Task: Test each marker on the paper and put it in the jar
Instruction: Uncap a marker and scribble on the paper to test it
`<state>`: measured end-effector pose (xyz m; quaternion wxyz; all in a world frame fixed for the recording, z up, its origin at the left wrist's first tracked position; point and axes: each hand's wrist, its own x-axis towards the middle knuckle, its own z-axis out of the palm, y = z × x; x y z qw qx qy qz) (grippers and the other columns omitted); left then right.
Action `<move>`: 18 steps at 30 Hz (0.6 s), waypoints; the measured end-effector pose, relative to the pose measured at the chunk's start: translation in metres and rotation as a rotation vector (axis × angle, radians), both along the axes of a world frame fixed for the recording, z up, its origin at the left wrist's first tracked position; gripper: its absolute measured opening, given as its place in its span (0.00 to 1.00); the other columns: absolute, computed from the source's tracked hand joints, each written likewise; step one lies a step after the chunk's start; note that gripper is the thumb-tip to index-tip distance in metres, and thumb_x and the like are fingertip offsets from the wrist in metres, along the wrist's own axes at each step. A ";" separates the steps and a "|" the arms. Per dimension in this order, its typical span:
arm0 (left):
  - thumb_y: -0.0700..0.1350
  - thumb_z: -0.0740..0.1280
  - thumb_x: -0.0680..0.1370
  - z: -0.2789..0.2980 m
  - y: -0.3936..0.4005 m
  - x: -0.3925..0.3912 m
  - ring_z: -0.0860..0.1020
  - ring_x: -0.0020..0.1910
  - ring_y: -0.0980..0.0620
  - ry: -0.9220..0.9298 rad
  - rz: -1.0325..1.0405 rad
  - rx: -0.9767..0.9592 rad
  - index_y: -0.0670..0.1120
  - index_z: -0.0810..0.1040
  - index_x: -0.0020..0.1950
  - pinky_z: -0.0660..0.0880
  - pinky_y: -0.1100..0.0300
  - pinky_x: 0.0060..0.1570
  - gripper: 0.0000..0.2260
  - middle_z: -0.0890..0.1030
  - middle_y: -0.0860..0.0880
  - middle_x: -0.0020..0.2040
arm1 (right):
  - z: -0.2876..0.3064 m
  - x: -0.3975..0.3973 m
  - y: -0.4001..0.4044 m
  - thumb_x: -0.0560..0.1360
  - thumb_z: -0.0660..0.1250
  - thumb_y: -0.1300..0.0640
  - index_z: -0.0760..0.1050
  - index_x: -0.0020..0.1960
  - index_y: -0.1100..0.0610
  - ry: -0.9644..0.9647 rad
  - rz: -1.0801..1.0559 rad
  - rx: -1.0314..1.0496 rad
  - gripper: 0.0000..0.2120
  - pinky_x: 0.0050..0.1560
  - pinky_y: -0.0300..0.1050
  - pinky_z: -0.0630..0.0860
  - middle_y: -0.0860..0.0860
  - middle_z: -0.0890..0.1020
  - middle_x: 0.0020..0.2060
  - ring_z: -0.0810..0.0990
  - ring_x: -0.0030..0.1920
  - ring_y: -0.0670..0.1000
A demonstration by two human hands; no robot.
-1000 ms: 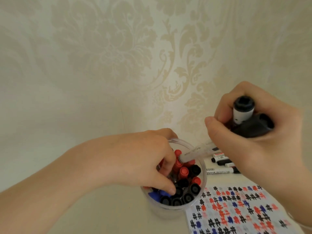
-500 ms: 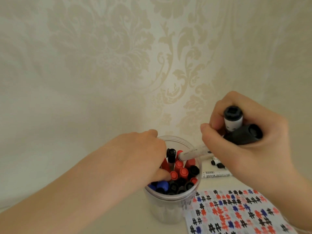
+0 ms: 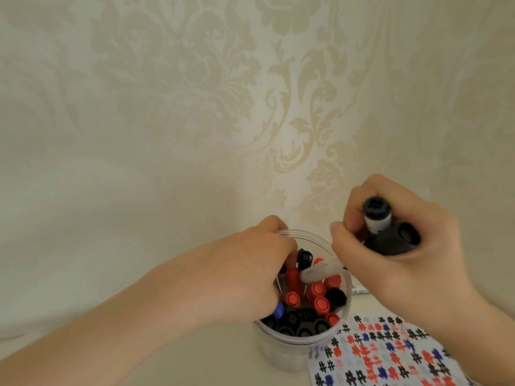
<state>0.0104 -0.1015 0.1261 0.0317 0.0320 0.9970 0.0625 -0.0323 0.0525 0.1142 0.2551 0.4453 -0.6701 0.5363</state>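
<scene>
Below, largest thing first, every place given from the jar.

Wall point(image 3: 195, 107): cream patterned wallpaper, behind the jar.

Surface point(image 3: 211, 355): pale, carrying the jar.

Paper point(image 3: 390, 355): just right of the jar, crowded with black, red and blue test marks.

Right hand point(image 3: 401, 260): above the jar's right rim, clenched round a black-ended marker point(image 3: 376, 215) and a loose black cap point(image 3: 395, 238); a second barrel point(image 3: 320, 273) pokes from the fingers over the jar mouth, probably ready to drop in.

Left hand point(image 3: 250, 277): reaching into the jar's left side, fingers curled among the markers, apparently pinching a red one point(image 3: 293, 282) aside to make room.

Jar point(image 3: 281, 355): clear plastic, nearly full of upright red, black and blue markers.

Spare marker point(image 3: 359, 290): lying behind the jar's right side, mostly hidden.
</scene>
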 end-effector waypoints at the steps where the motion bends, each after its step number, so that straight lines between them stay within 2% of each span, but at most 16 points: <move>1: 0.38 0.66 0.72 -0.002 0.002 0.001 0.78 0.48 0.51 0.026 0.011 0.035 0.51 0.73 0.54 0.78 0.51 0.46 0.13 0.66 0.57 0.60 | -0.011 -0.006 0.008 0.68 0.65 0.61 0.64 0.35 0.54 0.082 0.022 0.009 0.09 0.25 0.38 0.65 0.55 0.69 0.29 0.67 0.26 0.51; 5: 0.39 0.64 0.74 -0.008 0.004 0.001 0.75 0.49 0.51 0.120 0.035 0.039 0.53 0.74 0.52 0.76 0.51 0.49 0.11 0.68 0.55 0.56 | -0.009 -0.013 0.003 0.68 0.63 0.59 0.64 0.35 0.55 0.124 -0.070 0.037 0.08 0.26 0.39 0.65 0.55 0.69 0.29 0.68 0.26 0.52; 8: 0.47 0.63 0.77 -0.010 0.004 0.000 0.75 0.49 0.51 0.169 0.039 0.045 0.54 0.75 0.50 0.74 0.52 0.50 0.04 0.69 0.55 0.54 | -0.010 -0.009 0.005 0.69 0.64 0.61 0.66 0.34 0.61 0.165 -0.061 -0.081 0.08 0.27 0.38 0.65 0.55 0.70 0.30 0.69 0.27 0.53; 11: 0.52 0.66 0.75 -0.010 0.004 -0.004 0.76 0.47 0.52 0.182 0.044 0.098 0.54 0.77 0.48 0.75 0.52 0.49 0.04 0.70 0.56 0.53 | -0.009 -0.011 0.002 0.70 0.66 0.63 0.67 0.35 0.60 0.153 -0.091 -0.059 0.09 0.26 0.39 0.66 0.55 0.70 0.30 0.69 0.27 0.53; 14: 0.48 0.65 0.75 -0.009 0.008 -0.005 0.77 0.40 0.55 0.144 0.010 0.203 0.53 0.77 0.46 0.78 0.54 0.44 0.03 0.70 0.56 0.53 | -0.014 -0.021 -0.006 0.70 0.71 0.63 0.67 0.35 0.55 0.031 -0.146 0.126 0.13 0.25 0.39 0.67 0.52 0.73 0.29 0.71 0.27 0.52; 18: 0.42 0.61 0.74 -0.007 0.011 -0.007 0.75 0.50 0.55 0.124 -0.001 0.203 0.51 0.77 0.44 0.76 0.55 0.51 0.06 0.68 0.57 0.58 | -0.009 -0.029 -0.009 0.65 0.73 0.51 0.69 0.32 0.54 -0.242 -0.180 0.097 0.13 0.29 0.43 0.73 0.51 0.77 0.28 0.73 0.26 0.50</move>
